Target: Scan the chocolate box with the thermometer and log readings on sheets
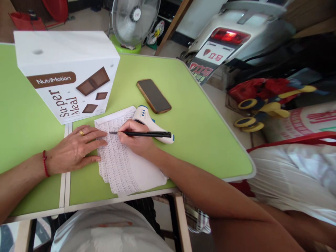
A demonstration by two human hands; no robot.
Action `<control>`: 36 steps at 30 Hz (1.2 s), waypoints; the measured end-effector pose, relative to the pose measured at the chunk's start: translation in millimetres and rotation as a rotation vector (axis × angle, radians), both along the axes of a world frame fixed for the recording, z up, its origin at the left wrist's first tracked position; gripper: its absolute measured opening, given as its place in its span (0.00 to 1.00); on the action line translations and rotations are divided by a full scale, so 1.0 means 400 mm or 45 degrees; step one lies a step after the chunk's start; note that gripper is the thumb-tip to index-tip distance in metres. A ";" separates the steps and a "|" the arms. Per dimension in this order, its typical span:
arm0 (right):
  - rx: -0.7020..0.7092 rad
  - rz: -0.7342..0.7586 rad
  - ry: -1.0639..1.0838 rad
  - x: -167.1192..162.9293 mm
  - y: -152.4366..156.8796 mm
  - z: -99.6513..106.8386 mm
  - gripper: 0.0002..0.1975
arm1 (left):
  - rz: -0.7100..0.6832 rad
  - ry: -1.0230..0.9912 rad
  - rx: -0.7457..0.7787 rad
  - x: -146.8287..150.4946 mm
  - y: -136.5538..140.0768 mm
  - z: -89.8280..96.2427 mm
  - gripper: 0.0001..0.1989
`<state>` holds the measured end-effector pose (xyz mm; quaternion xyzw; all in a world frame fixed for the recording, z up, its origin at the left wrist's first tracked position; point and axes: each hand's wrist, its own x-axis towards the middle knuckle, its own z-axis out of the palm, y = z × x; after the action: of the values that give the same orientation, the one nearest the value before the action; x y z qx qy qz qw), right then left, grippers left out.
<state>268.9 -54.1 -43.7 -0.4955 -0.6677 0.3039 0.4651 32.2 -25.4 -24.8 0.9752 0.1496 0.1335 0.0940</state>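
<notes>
On a green folding table lies a small stack of paper sheets (115, 168) covered in rows of handwriting, its lower right part blank. My left hand (81, 147) rests flat with fingers spread, fingertips on the left edge of the sheets. In my right hand (138, 141) a black pen (147, 134) is pinched, its tip pointing left at the paper beside my left fingertips. A white and blue infrared thermometer (157, 129) lies just behind my right hand, partly hidden by it. Whether the pen tip touches the paper I cannot tell.
A smartphone (154, 95) in a brown case lies beyond the thermometer. A tall white NutriMotion box (68, 77) stands at the back left of the green table (210, 140). Beyond are a fan (136, 24), a scooter (231, 35) and, at right, a seated person in white clothing (291, 171).
</notes>
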 end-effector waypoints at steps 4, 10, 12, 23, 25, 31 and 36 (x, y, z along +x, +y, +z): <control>0.000 0.003 0.013 -0.001 0.000 0.001 0.05 | -0.001 -0.001 0.010 -0.001 0.001 0.000 0.20; -0.027 0.004 0.020 -0.001 0.000 -0.001 0.05 | -0.010 -0.009 0.034 0.000 0.002 -0.001 0.20; -0.051 -0.006 -0.001 0.000 0.000 -0.002 0.05 | -0.012 -0.008 0.041 0.000 0.002 -0.001 0.20; -0.022 -0.053 0.005 0.000 0.003 -0.003 0.04 | -0.022 -0.016 0.051 0.002 0.002 0.000 0.20; -0.021 -0.038 0.020 -0.001 0.002 -0.001 0.04 | -0.023 -0.017 0.050 0.002 0.001 0.000 0.19; -0.015 -0.035 0.018 0.001 0.004 -0.002 0.05 | -0.007 -0.005 0.018 0.000 0.001 0.001 0.19; -0.006 -0.047 0.002 0.003 0.003 -0.003 0.04 | -0.012 -0.010 0.027 0.000 0.002 0.001 0.20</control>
<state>270.1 -52.8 -44.8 -0.5085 -0.6574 0.2973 0.4699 32.1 -24.7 -24.6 0.9763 0.1430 0.1384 0.0849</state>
